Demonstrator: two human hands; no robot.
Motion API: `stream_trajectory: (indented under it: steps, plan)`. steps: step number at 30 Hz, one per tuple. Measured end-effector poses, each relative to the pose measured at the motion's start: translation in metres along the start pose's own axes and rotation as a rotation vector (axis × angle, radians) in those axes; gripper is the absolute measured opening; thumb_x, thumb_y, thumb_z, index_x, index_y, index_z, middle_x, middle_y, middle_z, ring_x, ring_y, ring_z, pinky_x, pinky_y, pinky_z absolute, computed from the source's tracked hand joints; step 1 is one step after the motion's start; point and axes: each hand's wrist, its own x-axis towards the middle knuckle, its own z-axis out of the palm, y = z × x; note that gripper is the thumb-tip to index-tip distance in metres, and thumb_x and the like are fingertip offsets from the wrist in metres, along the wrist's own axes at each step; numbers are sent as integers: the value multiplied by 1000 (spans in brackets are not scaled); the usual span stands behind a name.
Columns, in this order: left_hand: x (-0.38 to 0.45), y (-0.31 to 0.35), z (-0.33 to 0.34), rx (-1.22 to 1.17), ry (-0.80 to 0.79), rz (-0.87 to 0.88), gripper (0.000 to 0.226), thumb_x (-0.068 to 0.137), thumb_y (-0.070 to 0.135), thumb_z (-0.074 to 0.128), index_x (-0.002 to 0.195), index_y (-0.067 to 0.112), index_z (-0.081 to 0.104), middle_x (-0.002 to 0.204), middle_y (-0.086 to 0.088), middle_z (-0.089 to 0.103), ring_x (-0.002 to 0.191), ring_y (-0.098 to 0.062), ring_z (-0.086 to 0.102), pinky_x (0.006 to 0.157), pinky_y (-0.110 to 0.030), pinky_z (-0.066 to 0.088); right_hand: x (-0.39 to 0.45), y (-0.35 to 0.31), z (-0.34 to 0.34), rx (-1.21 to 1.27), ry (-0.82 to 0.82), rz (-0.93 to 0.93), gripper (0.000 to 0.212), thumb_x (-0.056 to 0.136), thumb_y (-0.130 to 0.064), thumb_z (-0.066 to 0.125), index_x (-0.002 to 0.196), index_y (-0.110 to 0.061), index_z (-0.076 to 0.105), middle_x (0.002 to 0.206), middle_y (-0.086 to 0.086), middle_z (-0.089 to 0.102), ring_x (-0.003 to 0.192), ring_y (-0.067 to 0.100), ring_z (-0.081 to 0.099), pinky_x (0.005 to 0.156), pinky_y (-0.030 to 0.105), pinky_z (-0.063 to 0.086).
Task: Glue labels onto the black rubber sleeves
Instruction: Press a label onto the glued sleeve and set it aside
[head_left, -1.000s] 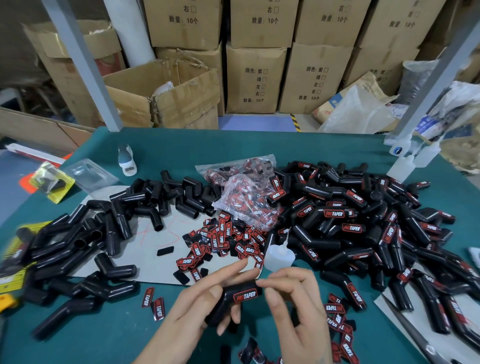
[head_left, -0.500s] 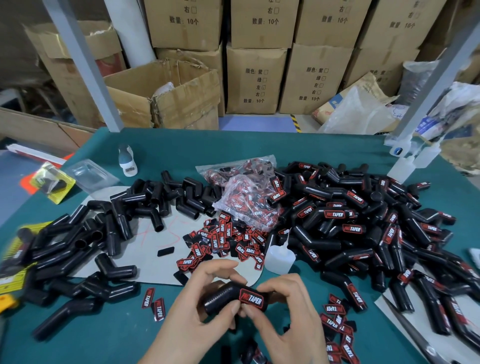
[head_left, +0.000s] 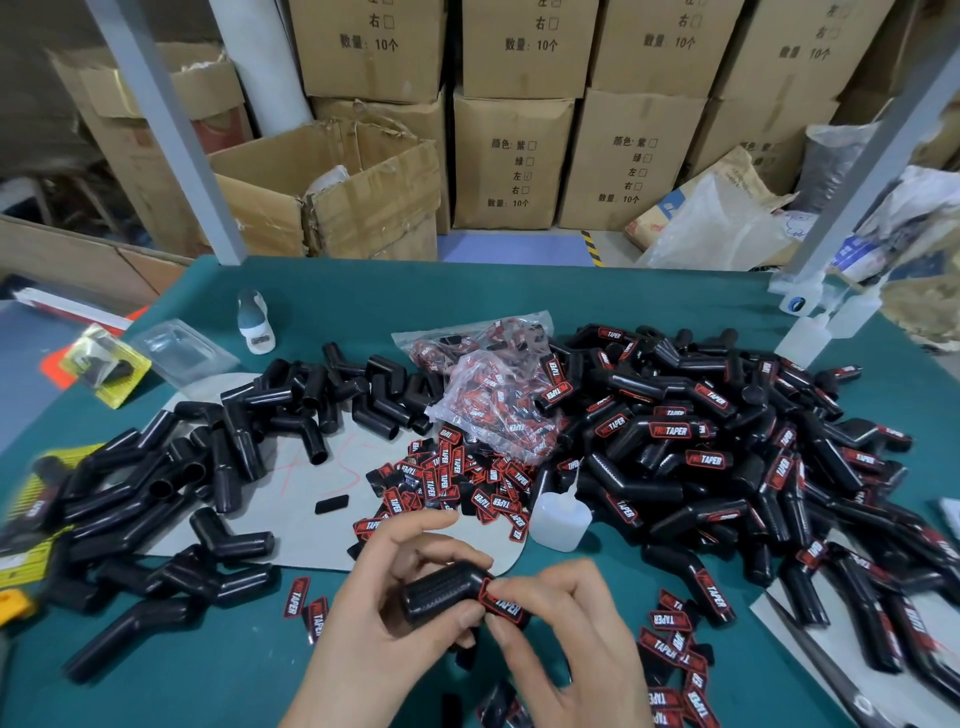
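You have one black rubber sleeve (head_left: 441, 590) in front of you at the 6 o'clock edge of the green table (head_left: 519, 296), lifted just above the cloth. Your left hand (head_left: 395, 618) wraps around its plain end, fingers curled over the top and thumb underneath. Your right hand (head_left: 566, 639) pinches the other end, where a red and black label (head_left: 501, 605) sits on the sleeve; your thumb and forefinger press on the label's edges.

At 12 o'clock from the sleeve lies a loose heap of labels (head_left: 457, 478), partly on a grey sheet (head_left: 311, 488). Just to the heap's 3 o'clock stands a small clear glue bottle (head_left: 561, 519), nozzle up. Beyond the heap, a clear bag of labels (head_left: 493, 400) rests between the two big piles.

At 9 to 10 o'clock spreads the pile of plain sleeves (head_left: 182, 483). At 2 to 3 o'clock sits the larger pile of labelled sleeves (head_left: 727, 457). More labels lie scattered at 4 o'clock (head_left: 672, 644) and two at 8 o'clock (head_left: 306, 605).

At the far edge, stacked cardboard boxes (head_left: 511, 161) stand behind the table.
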Motion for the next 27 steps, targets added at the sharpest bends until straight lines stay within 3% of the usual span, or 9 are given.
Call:
stream_trajectory:
  steps: [6,10,12,15,21,24,27]
  plan:
    - [-6,-7,-2,180,33,138,50,78,25,79,123,41,63,110,-4,77,101,-19,72,89,-26,56,-2,3,4,-20,31,-10,24,93,-30,69,112,-46,66,119,-19,56,89,8,68,73,25,58]
    - [-7,-10,-1,220,84,265,48,82,20,77,126,34,62,109,-2,76,103,-20,72,88,-25,57,1,2,2,-139,83,-131,33,91,-20,68,113,-44,73,122,-10,58,103,16,66,80,30,57]
    - [-7,-12,-1,219,130,312,48,83,19,78,126,31,62,108,-2,76,101,-21,73,86,-26,58,8,-5,2,-241,135,-221,36,93,-16,63,111,-43,79,118,-10,56,100,15,62,73,32,56]
    - [-9,-13,0,229,193,355,42,87,30,81,124,29,63,108,-3,76,102,-23,73,86,-29,59,15,-20,3,-342,212,-231,45,111,-30,43,92,-35,84,108,-13,54,92,12,58,60,32,58]
    - [-12,-13,1,268,229,439,33,93,35,78,122,29,63,108,-5,75,103,-28,73,84,-36,60,18,-31,0,-370,250,-172,65,113,-41,32,79,-25,86,85,-3,73,83,11,63,60,36,62]
    - [-12,-12,2,262,245,460,34,92,32,78,121,29,63,107,-4,76,102,-27,73,84,-33,60,21,-30,-2,-429,270,-282,57,112,-29,34,87,-32,85,100,-11,58,85,14,61,61,37,61]
    - [-12,-14,1,255,243,471,38,88,23,80,122,30,63,107,-3,76,102,-26,73,84,-31,60,23,-27,-1,-427,300,-252,56,112,-29,36,85,-32,85,100,-10,51,85,14,57,56,38,59]
